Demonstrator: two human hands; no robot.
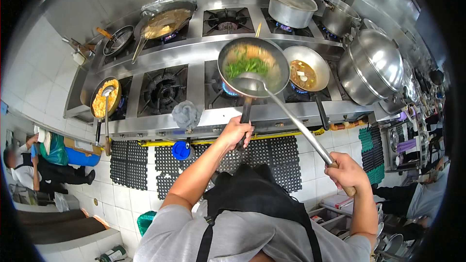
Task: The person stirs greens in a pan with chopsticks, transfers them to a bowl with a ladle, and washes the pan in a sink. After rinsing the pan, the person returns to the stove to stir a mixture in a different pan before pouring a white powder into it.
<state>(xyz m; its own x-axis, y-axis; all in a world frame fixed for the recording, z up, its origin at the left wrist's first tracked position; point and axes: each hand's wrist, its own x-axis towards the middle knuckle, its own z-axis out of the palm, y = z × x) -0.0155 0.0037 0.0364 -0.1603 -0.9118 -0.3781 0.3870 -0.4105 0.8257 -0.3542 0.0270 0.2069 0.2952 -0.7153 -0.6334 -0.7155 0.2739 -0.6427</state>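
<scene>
The step in hand is cooking greens (245, 63) in a pan (283, 68) over a lit burner at the front of the stove (213, 115). The left hand (236, 132) is clamped round the pan's handle; the right hand (347, 171) is closed on the wooden end of a long ladle (291, 116), whose bowl sits in the pan at its near side, by the greens. The two hands are well apart. Whether the pan rests on the grate or is lifted cannot be told. Any further stir would seem to call for a steady left grip and a low sweep of the ladle under the greens.

Counted, there are five pans: the held one, a pale pan (318, 63) of broth just right of it, a left pan (117, 101) of yellow food, a wok (144, 31) behind, and a small pan (127, 39) beside the wok. There are two ladles, the second (107, 109) lying in the left pan. Two open pots (289, 15) and one big lidded pot (359, 68) stand to the right. Two burners (164, 90) are bare. At least two other people (48, 172) show at the edges.
</scene>
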